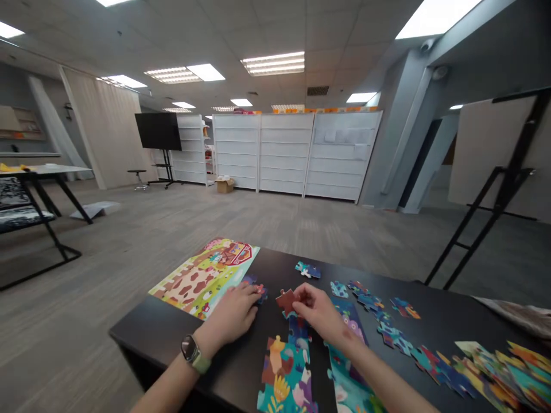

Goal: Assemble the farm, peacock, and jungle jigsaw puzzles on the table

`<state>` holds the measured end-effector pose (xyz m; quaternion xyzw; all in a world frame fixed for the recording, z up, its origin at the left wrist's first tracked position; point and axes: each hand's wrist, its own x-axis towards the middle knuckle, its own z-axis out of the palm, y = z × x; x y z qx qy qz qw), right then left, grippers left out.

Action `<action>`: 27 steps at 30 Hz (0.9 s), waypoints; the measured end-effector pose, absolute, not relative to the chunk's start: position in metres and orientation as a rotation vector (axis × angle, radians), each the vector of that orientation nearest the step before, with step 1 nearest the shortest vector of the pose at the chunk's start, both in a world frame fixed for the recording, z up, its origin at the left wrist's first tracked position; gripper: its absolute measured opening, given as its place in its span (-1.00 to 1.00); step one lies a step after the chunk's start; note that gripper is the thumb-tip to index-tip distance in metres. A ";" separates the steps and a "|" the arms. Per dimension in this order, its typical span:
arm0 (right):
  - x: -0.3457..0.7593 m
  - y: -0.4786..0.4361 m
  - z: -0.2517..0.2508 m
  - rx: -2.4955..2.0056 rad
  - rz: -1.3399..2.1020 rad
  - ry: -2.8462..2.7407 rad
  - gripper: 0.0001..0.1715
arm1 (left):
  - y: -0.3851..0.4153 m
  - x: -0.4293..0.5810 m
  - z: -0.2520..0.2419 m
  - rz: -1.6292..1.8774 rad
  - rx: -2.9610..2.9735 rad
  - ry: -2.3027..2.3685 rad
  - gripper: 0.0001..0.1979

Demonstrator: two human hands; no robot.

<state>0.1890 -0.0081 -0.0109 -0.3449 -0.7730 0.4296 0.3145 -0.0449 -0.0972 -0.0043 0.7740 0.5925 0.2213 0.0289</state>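
Observation:
My right hand pinches a reddish-brown jigsaw puzzle piece by its edge, just above the dark table. My left hand, with a watch on its wrist, lies palm down with fingers extended over a few blue and red puzzle pieces; its fingertips partly cover them. Directly below my hands is a joined puzzle section with sea plants on teal. Under my right forearm runs another joined section in teal and purple, partly hidden by the arm.
A colourful farm picture sheet lies at the table's left. Loose puzzle pieces sit near the far edge, and more pieces trail rightward. A heap of pieces fills the near right corner. Beside the table stands a black easel.

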 end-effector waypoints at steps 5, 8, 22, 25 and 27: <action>0.186 -0.021 -0.017 -0.850 1.209 -2.032 -0.45 | -0.127 -0.081 0.002 0.736 2.255 1.950 -0.65; 0.186 -0.023 -0.019 -0.828 1.139 -2.124 -0.50 | -0.156 -0.088 -0.005 0.780 2.183 1.949 -0.63; 0.193 -0.005 -0.007 -0.867 1.292 -1.818 -0.56 | -0.162 -0.059 -0.038 1.043 2.164 2.043 -0.64; 0.179 -0.014 -0.012 -0.887 1.242 -1.902 -0.54 | -0.152 -0.064 -0.050 1.162 2.203 2.019 -0.55; 0.166 -0.020 -0.016 -0.878 1.210 -1.974 -0.52 | -0.150 -0.069 -0.057 1.227 2.225 1.995 -0.52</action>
